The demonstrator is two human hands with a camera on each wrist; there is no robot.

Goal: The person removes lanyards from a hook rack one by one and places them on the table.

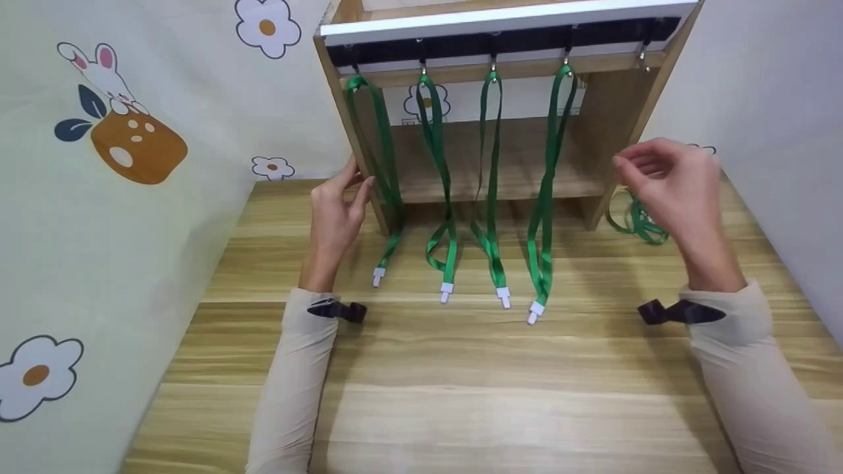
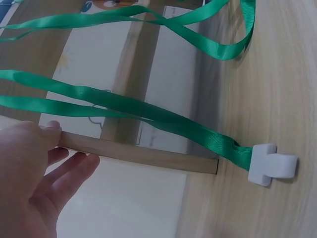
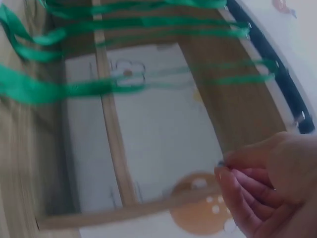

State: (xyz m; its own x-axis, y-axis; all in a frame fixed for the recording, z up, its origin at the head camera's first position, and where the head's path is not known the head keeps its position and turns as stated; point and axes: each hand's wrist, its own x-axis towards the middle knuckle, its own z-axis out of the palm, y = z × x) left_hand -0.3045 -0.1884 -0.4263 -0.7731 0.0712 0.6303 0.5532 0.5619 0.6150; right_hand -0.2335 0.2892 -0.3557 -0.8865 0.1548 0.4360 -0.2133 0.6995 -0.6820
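In the head view my left hand [image 1: 336, 207] grips the left side panel [image 2: 138, 156] of a small wooden shelf, with the thumb in front and the fingers behind. Beside it hangs the leftmost green lanyard [image 1: 387, 145], its white clip [image 2: 272, 164] near the tabletop. Three further green lanyards [image 1: 440, 151] hang from neighbouring hooks. At the far right, one metal hook [image 1: 643, 60] carries nothing. My right hand [image 1: 678, 187] is raised beside the right panel, fingers loosely bent and thumb near the index finger. No held thing can be made out; the right wrist view is blurred.
A coiled green lanyard [image 1: 639, 220] lies on the wooden tabletop [image 1: 494, 395], right of the shelf and partly behind my right hand. The shelf's dark hook strip [image 1: 461, 47] runs along its upper front. Patterned walls [image 1: 217, 99] stand behind and at the left.
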